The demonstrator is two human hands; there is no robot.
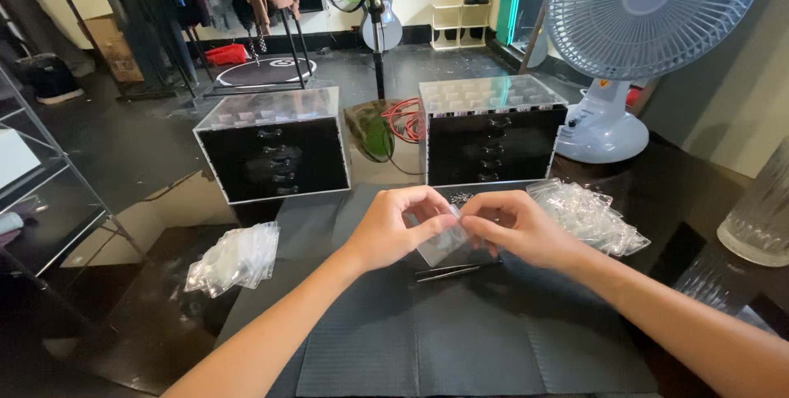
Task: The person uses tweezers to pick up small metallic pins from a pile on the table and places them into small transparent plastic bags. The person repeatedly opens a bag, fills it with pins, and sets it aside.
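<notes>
A small clear plastic bag (444,242) sits between the two hands, held just above the dark mat (460,340) that covers the counter (164,316). It looks very light and limp, thin film that will crumple and slide under the fingers, so the sensible place to take it is at its top edge, pinched from both sides, rather than across the slack middle. The left hand (393,229) has its grip closed on the bag's left side, thumb and fingers meeting over the film. The right hand (514,227) pinches the upper right edge; whether anything is inside the bag cannot be told.

Just below the hands a pair of slim dark tweezers (456,269) lies on the mat. A pile of similar bags (590,215) rests to the right, and another pile (234,256) to the left, off the mat. Behind stand two black drawer boxes with clear tops, one left (275,151) and one right (489,131). A pale blue desk fan (637,28) is at the back right, and a ribbed glass (760,213) at the right edge.
</notes>
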